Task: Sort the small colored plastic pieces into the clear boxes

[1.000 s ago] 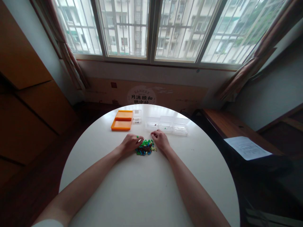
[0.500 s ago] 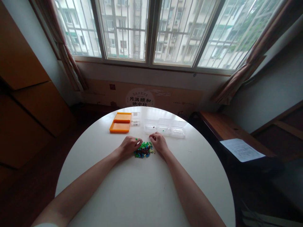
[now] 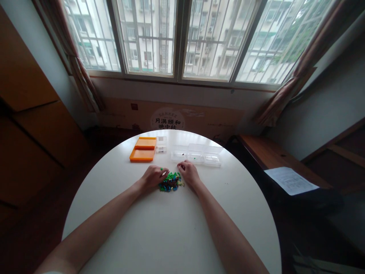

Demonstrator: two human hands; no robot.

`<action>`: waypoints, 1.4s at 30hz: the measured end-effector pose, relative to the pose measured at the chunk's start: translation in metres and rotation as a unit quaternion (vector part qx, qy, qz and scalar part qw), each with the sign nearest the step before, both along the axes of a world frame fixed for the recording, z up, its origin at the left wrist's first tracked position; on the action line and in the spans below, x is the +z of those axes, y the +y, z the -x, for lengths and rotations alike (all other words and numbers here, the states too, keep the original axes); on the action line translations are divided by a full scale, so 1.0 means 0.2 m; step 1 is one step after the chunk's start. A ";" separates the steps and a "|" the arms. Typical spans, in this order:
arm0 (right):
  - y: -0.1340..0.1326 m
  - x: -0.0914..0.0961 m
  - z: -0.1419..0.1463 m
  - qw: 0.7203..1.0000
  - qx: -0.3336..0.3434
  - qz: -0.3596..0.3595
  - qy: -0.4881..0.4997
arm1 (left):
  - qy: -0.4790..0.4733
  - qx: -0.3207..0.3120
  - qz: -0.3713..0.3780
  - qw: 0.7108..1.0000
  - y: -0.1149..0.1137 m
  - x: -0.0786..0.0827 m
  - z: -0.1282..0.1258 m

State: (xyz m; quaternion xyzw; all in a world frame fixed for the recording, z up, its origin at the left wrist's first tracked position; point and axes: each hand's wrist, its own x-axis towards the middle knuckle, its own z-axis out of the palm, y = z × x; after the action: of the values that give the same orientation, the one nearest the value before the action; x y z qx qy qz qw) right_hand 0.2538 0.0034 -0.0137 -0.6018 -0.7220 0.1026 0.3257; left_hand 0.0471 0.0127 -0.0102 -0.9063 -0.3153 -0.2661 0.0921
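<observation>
We kept both hands by the beads (image 3: 170, 182), a small heap on the table (image 3: 171, 236), just as they lay a moment before. Our left hand (image 3: 154, 177) was curled at the heap's left side and still pinched a green bead (image 3: 161, 168) in its fingertips. Our right hand (image 3: 188, 174) was curled at the right side; we could not tell if it held anything. The tray (image 3: 142, 150) and boxes (image 3: 196, 154) stayed behind the heap.

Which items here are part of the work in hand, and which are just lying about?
In use: left hand, right hand, pile of coloured pieces between them, clear boxes beyond.
Lying about, it seems: orange tray, sheet of paper, cardboard box under window.
</observation>
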 end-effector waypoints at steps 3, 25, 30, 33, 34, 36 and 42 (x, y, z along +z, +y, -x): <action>0.00 0.00 0.00 1.000 0.001 -0.007 -0.002 | 0.003 -0.004 0.001 1.000 0.00 0.00 0.00; -0.07 0.24 0.16 0.954 0.266 0.043 0.133 | -0.050 -0.054 0.018 0.997 0.01 -0.02 0.03; -0.10 0.26 0.19 0.952 0.283 0.030 0.113 | -0.051 -0.061 0.024 0.997 0.03 -0.05 0.04; -0.10 0.26 0.19 0.954 0.280 0.025 0.104 | -0.048 -0.061 0.028 0.997 0.03 -0.06 0.04; -0.11 0.26 0.19 0.954 0.280 0.023 0.103 | -0.047 -0.059 0.031 0.997 0.03 -0.06 0.04; -0.11 0.27 0.18 0.954 0.280 0.016 0.107 | -0.044 -0.056 0.034 0.997 0.03 -0.05 0.04; -0.11 0.27 0.19 0.953 0.283 0.012 0.106 | -0.034 -0.048 0.025 0.998 0.02 -0.04 0.03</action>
State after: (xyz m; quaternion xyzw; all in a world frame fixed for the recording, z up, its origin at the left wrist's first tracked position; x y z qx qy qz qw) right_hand 0.2162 -0.0189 0.0411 -0.3620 -0.8227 0.2629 0.3508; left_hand 0.0402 0.0177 -0.0191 -0.9128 -0.2811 -0.2926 0.0458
